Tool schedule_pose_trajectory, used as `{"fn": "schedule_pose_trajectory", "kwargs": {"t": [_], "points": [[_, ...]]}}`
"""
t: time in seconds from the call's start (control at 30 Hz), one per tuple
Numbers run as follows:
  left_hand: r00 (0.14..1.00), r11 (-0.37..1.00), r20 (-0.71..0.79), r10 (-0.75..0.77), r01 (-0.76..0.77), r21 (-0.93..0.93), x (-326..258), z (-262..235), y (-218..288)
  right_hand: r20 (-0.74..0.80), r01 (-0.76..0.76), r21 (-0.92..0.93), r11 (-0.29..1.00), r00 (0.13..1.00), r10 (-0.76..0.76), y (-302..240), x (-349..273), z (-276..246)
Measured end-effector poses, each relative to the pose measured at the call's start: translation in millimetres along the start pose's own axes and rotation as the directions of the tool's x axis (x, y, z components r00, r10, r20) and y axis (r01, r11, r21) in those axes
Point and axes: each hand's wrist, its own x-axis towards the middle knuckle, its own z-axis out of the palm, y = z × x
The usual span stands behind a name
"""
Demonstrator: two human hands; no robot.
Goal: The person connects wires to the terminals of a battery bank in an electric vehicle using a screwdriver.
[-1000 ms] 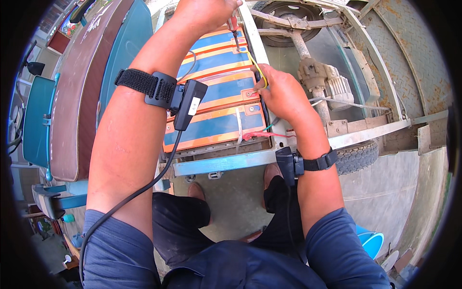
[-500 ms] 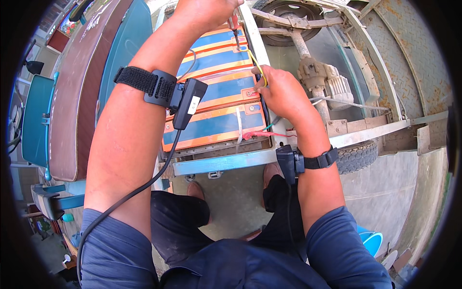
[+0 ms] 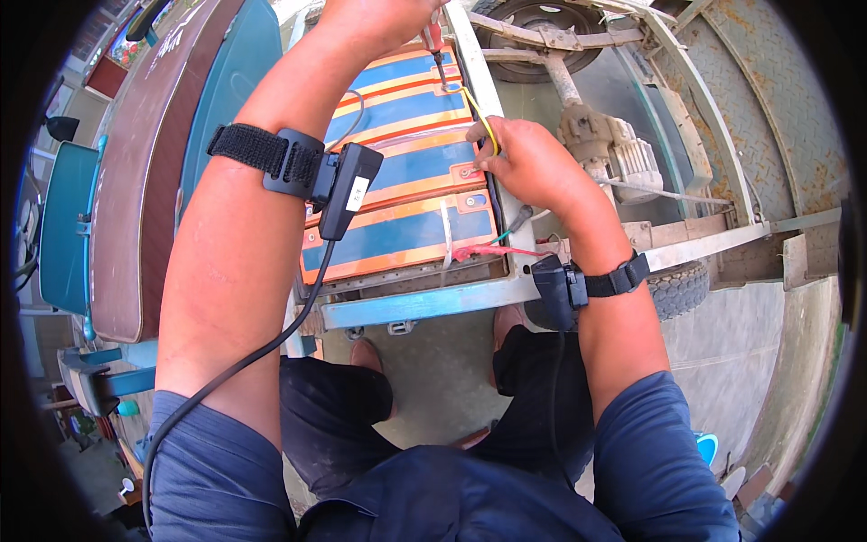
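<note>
At the top edge my left hand is closed around a screwdriver with a reddish handle, though part of the grip is cut off by the picture's edge. Its dark shaft points down at a terminal near the right end of an orange-and-blue battery. A yellow wire runs from that terminal to my right hand, which pinches it between thumb and fingers. Several such batteries lie side by side in a metal frame. The nearest battery has a bare terminal at its right corner.
A red-wrapped lead and a green wire lie by the nearest battery. The pale blue frame bar crosses in front of my legs. An axle housing and wheel are at right. On the left stands a brown padded seat.
My right forearm has swung a little to the right, its hand still on the yellow wire. My left hand and the screwdriver have shifted slightly left; the tip stays at the same terminal.
</note>
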Motion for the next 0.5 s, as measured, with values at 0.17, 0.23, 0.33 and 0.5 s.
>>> {"fn": "schedule_pose_trajectory", "kwargs": {"t": [0.17, 0.23, 0.33, 0.5], "points": [[0.999, 0.999, -0.033, 0.020, -0.019, 0.030, 1.1, 4.3, -8.5, 0.099, 0.018, 0.007, 1.000, 0.995, -0.018, 0.6, -0.5, -8.5], [0.994, 0.997, -0.094, 0.051, -0.045, 0.067, -0.8, 4.9, -10.3, 0.090, 0.076, 0.028, 0.997, 0.993, -0.078, 3.6, -3.6, -9.9], [1.000, 1.000, -0.018, -0.007, 0.007, 0.017, -1.4, 1.2, -6.8, 0.080, 0.083, 0.004, 0.997, 0.993, -0.083, 3.1, -2.7, -10.5], [0.996, 0.999, 0.087, 0.006, -0.002, -0.048, -0.3, -1.5, -5.2, 0.052, 0.062, 0.000, 0.998, 0.997, -0.062, 5.0, -1.1, -8.4]]}}
